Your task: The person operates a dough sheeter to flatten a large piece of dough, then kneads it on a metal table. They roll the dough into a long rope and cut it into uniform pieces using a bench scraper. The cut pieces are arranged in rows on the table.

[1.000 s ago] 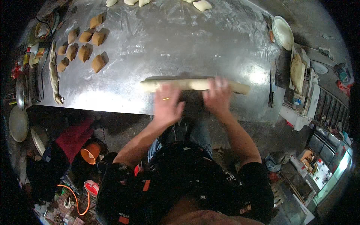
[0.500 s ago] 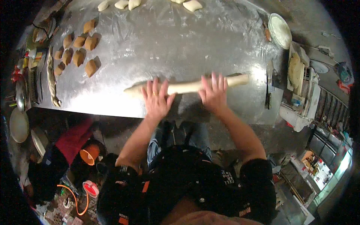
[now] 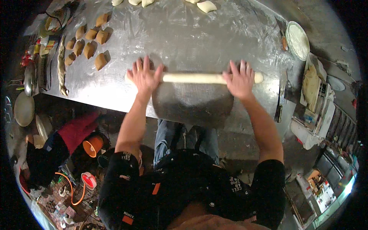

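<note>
A long, pale rope of dough [image 3: 193, 78] lies crosswise on the floured metal worktable [image 3: 184, 42], near its front edge. My left hand [image 3: 145, 76] rests on the rope close to its left end, fingers spread. Close to the right end my right hand [image 3: 241, 81] presses on it the same way, palm down and fingers apart. Neither hand is wrapped round the dough; each covers a short stretch of it. Between the hands the rope shows nearly straight and even in thickness, and its rounded right tip sticks out past my right hand.
Several brown dough pieces [image 3: 90, 50] sit at the table's left. Pale dough pieces [image 3: 207, 6] lie along the far side. At the far right stands a round dish of white flour [image 3: 297, 40]. A knife-like tool [image 3: 281, 105] lies by the right edge. An orange bucket [image 3: 93, 146] is below left.
My hands have moved apart toward the two ends of the dough rope. The rope now lies straighter and looks slightly longer. The whole view has shifted a little.
</note>
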A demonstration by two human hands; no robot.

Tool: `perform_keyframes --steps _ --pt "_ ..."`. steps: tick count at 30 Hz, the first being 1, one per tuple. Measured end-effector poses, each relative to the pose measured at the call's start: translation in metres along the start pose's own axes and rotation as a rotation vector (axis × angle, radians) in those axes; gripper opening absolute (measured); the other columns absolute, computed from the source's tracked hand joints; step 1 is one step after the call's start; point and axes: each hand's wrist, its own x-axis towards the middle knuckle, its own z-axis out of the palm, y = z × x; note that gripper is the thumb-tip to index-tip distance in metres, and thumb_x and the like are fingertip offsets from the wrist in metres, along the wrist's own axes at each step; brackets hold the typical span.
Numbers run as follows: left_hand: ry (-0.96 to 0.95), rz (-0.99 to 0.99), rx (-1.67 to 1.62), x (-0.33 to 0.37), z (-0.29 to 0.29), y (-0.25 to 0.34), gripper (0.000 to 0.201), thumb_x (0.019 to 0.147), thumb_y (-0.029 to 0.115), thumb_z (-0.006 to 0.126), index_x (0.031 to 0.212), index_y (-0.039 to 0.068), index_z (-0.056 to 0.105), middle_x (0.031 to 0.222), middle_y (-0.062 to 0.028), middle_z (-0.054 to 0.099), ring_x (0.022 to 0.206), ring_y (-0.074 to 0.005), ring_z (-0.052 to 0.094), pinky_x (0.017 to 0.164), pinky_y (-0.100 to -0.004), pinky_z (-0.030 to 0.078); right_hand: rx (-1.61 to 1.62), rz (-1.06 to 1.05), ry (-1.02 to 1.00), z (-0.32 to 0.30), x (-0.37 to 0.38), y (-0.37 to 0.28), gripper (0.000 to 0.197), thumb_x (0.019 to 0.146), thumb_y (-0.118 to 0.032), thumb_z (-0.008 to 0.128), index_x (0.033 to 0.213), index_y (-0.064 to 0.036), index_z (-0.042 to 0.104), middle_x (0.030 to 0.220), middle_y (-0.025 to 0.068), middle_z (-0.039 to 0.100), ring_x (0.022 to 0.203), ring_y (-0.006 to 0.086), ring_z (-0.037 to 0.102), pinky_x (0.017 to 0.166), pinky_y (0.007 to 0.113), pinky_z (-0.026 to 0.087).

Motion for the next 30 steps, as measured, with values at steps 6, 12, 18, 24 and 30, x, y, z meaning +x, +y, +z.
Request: perform_keyframes --steps 6,12,18,24,30 --pt "0.127 0.092 -0.037 0.081 -0.002 -0.008 0.059 0.086 0.047 0.058 0.133 0.013 0.057 0.142 -0.0144 0.051 0.136 -0.0337 0.042 0.113 -0.0607 0.024 -0.116 0.184 0.100 0.014 0.045 0.019 0.056 0.091 -0.049 0.056 0.132 -0.0108 0.058 0.136 0.0271 0.051 0.129 0.0480 0.041 0.109 0.061 0.030" --pt "0.007 0.108 0.013 -0.074 0.010 -0.048 0.069 0.095 0.057 0.045 0.149 0.014 0.042 0.148 -0.0310 0.037 0.140 -0.0539 0.026 0.111 -0.0695 0.011 -0.086 -0.015 0.018 -0.030 -0.095 0.033 0.059 0.082 -0.046 0.067 0.131 -0.0151 0.061 0.134 0.0266 0.051 0.126 0.0475 0.044 0.106 0.065 0.031" --pt "-0.017 -0.002 -0.040 0.085 -0.006 -0.043 0.073 0.092 0.065 0.045 0.145 0.015 0.045 0.152 -0.0176 0.039 0.142 -0.0380 0.031 0.116 -0.0522 0.026 0.070 0.305 -0.114 0.012 0.074 0.063 0.064 0.094 -0.056 0.048 0.144 -0.0180 0.048 0.140 0.0237 0.047 0.133 0.0424 0.037 0.110 0.055 0.029" --pt "0.120 0.201 -0.134 0.126 0.016 -0.039 0.055 0.097 0.048 0.048 0.139 0.012 0.052 0.140 -0.0150 0.052 0.132 -0.0351 0.045 0.110 -0.0515 0.032 -0.043 0.271 0.028 0.050 0.054 0.121 0.057 0.096 -0.050 0.045 0.144 -0.0187 0.048 0.136 0.0184 0.050 0.126 0.0387 0.044 0.109 0.053 0.030" --pt "0.050 0.543 -0.120 -0.025 -0.014 -0.091 0.067 0.094 0.055 0.050 0.148 0.016 0.041 0.152 -0.0201 0.035 0.138 -0.0492 0.031 0.111 -0.0667 0.021 -0.162 0.034 0.112 -0.005 -0.088 0.057 0.059 0.088 -0.036 0.058 0.143 -0.0161 0.050 0.138 0.0176 0.048 0.126 0.0417 0.044 0.104 0.062 0.031"
